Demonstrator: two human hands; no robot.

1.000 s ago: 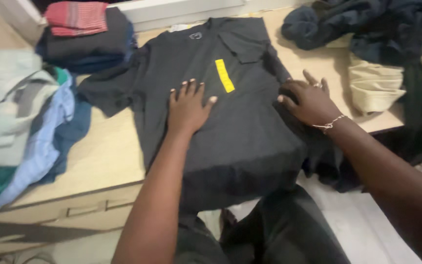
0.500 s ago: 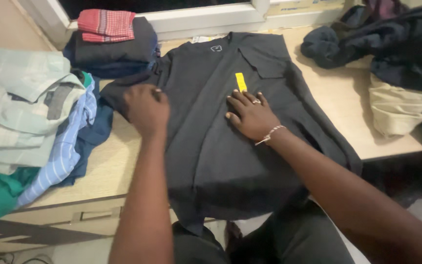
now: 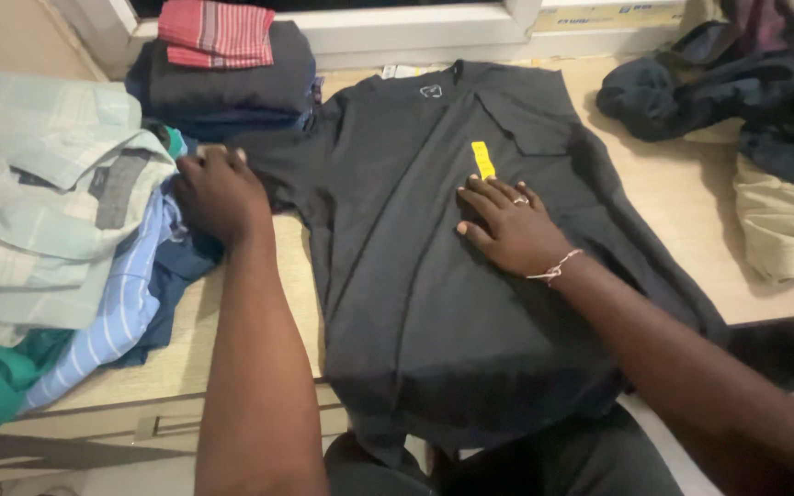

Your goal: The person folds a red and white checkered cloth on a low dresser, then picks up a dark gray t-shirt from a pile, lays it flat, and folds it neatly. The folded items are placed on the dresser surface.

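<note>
Right hand (image 3: 507, 230) flat, fingers (image 3: 484, 195) slightly spread, pressing the chest of the dark grey T-shirt (image 3: 434, 276) just below its yellow strip (image 3: 482, 159). Left hand (image 3: 218, 193) curled over the shirt's sleeve end (image 3: 273, 165); grip hidden, cannot tell. Shirt spread across the wooden tabletop (image 3: 682, 193), hem overhanging the near edge. Beside the left hand, a loose heap of shirts (image 3: 57, 239); beyond, a folded stack (image 3: 222, 64).

- A folded stack of dark clothes (image 3: 232, 87) with a red checked cloth (image 3: 216, 32) on top sits at the table's (image 3: 691, 202) back edge.
- Pale checked and blue striped shirts (image 3: 57, 230) pile up at its left edge.
- Dark garments (image 3: 719, 87) and a beige one (image 3: 788, 230) lie at its right edge.
</note>
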